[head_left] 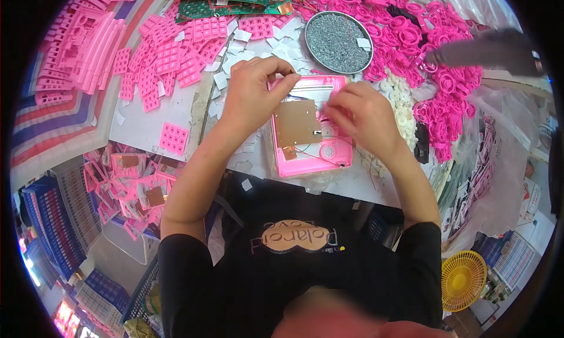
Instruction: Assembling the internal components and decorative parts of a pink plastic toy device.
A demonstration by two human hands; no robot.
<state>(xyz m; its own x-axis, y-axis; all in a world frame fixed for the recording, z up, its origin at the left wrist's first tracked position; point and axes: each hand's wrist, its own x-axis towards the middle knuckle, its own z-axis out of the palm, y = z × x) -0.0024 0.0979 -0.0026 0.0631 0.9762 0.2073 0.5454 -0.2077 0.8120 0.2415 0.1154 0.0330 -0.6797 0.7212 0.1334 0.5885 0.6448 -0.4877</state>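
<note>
A pink plastic casing [283, 166] lies on the worktable in front of me, with a brown circuit board [296, 121] set inside it. Thin wires run from the board across the casing's lower part. My left hand [257, 90] is over the casing's upper left corner, thumb and forefinger pinched together at a tiny dark bit I cannot identify. Along the board's right edge, my right hand [367, 116] is closed, its fingertips down in the casing. Whatever those fingertips grip is hidden or too small to name.
A round metal dish of screws [339, 42] stands behind the casing. Pink button pads [174, 54] are piled left, pink ring-shaped parts [443, 97] right. Small white parts [400, 106] lie by my right hand. Green circuit boards [229, 3] are at the back; a dark arm-like object [487, 53] juts in.
</note>
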